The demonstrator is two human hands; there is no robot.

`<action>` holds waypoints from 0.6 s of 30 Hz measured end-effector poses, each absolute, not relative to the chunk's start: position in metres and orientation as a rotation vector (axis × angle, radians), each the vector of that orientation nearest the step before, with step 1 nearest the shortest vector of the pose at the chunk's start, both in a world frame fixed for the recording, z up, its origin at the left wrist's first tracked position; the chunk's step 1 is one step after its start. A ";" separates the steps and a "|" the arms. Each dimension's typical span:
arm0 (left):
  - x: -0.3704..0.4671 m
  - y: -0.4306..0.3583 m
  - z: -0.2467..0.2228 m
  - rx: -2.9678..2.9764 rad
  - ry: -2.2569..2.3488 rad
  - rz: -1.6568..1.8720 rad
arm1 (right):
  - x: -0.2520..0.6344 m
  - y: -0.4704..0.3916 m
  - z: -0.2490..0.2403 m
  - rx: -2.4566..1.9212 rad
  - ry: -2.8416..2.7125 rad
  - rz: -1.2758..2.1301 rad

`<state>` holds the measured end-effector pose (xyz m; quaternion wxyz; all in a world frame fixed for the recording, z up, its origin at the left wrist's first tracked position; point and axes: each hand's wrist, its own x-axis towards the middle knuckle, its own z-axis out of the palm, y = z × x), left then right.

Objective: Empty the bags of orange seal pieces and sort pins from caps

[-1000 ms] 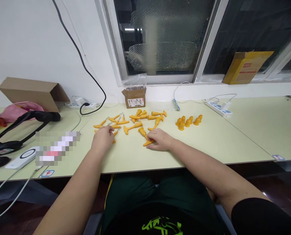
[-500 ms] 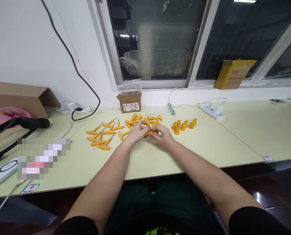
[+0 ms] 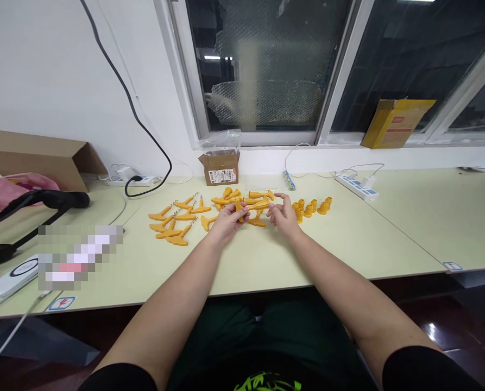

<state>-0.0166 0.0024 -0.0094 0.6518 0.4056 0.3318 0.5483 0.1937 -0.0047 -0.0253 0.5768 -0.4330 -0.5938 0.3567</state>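
My left hand (image 3: 228, 221) is closed on the handle of a yellow T-shaped piece (image 3: 239, 210), whose shaft points right with a yellow cone on it. At the cone's right end, the fingers of my right hand (image 3: 283, 216) are bent and partly spread; a fingertip seems to touch it. Several yellow T-handles with metal spirals (image 3: 177, 237) lie to the left. Behind my hands is a group of yellow handles with cones (image 3: 227, 196). Several loose yellow cones (image 3: 308, 209) stand right of my right hand, one partly hidden by it.
A small open carton (image 3: 221, 168) stands by the wall. Power strips (image 3: 357, 186) lie at the back. A black curved frame (image 3: 55, 199), pink bag (image 3: 20, 190) and large cardboard box (image 3: 36, 157) occupy the left side. The table's front edge (image 3: 262, 291) runs below my forearms.
My hands have moved apart, and the yellow piece now shows between them. My right hand has shifted right with its fingers more open. The whole view has shifted slightly.
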 end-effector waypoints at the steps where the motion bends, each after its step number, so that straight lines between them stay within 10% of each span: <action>1: -0.017 0.002 -0.011 0.956 0.754 1.252 | 0.198 -0.002 -0.024 -1.019 -1.335 0.925; 9: -0.015 0.000 -0.014 1.299 0.795 1.281 | 0.205 0.001 -0.025 -0.980 -1.348 1.508; 18: -0.021 0.000 -0.006 0.926 0.941 1.136 | 0.208 0.001 -0.032 -0.869 -1.880 0.636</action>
